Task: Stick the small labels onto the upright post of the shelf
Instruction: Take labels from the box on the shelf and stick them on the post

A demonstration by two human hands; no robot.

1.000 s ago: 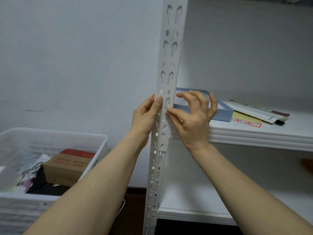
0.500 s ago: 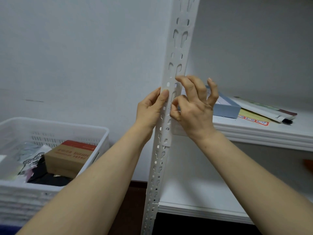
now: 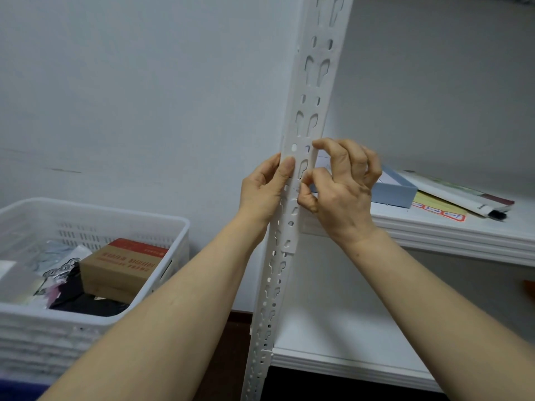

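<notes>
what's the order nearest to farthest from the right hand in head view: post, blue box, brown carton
1. post, touching the right hand
2. blue box, just right, on the shelf
3. brown carton, far left, in the basket

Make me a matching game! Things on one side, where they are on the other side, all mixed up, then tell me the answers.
Things:
1 cardboard box
2 blue box
3 left hand
4 yellow sheet

Places:
A on the post's left edge
B partly under the white packet
C in the basket
D on the shelf, behind the right hand

Pairs: 1-C, 2-D, 3-A, 4-B
</notes>
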